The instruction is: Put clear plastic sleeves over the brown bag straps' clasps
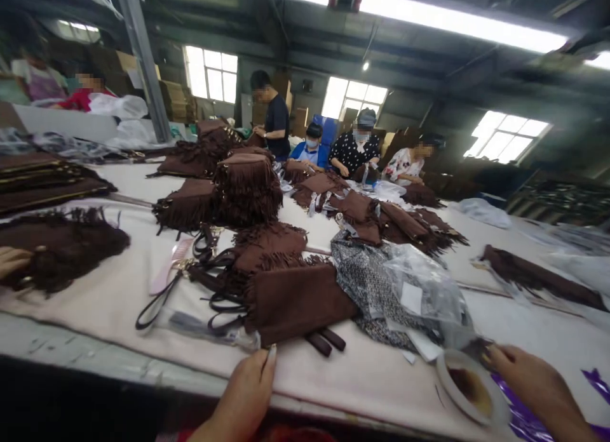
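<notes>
Brown suede fringed bag (295, 302) lies flat near the front edge of the cream-covered worktop (114, 296), black straps (157, 302) trailing from its left side. At the far left another person's hand (12, 261) rests on a dark brown fringed piece (61, 245). The left hand (248, 391) holds nothing, its fingers (271, 354) stretched out and one tip touching the bag's lower corner. Crumpled clear plastic wrapping (424, 289) lies just right of the bag. The right hand (528, 378) curls its fingers over the rim of a white tape roll (445, 375), gripping it at the worktop's edge.

matt brown suede-like bag (298, 302), crinkled glossy clear plastic wrap (424, 283), smooth tape roll (448, 385)
</notes>
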Action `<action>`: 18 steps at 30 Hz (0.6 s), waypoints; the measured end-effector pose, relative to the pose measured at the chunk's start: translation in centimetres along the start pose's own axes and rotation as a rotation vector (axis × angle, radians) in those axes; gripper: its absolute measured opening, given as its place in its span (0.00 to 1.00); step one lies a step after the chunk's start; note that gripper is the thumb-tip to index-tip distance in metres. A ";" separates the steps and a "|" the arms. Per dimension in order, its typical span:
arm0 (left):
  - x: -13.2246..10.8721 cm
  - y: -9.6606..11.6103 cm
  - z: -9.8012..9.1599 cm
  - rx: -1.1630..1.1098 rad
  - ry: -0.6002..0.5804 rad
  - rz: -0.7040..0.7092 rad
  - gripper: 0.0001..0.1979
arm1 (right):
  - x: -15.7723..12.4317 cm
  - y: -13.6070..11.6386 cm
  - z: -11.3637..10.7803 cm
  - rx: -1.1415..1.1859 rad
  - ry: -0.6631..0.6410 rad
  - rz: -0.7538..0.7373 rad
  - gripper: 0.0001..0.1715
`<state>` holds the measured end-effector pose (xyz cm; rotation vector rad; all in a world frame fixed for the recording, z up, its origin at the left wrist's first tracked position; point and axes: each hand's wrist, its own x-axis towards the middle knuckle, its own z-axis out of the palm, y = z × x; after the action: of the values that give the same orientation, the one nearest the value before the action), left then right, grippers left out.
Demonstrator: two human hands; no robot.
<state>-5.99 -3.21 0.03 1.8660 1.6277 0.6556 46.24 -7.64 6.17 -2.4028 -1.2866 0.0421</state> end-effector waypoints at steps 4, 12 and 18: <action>-0.3 0.6 -0.3 0.054 0.015 0.034 0.18 | -5.6 -10.7 1.0 0.214 -0.345 -0.155 0.17; -1.0 0.3 0.0 0.155 0.083 0.135 0.17 | -16.1 -29.2 10.2 0.693 -0.956 -0.402 0.14; -1.5 -0.1 0.2 0.107 0.076 0.202 0.15 | -16.0 -32.2 13.2 0.665 -1.020 -0.231 0.12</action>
<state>-6.17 -4.67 -0.19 2.1265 1.5613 0.7450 8.79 -0.26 3.40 -1.6078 -1.5603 1.5128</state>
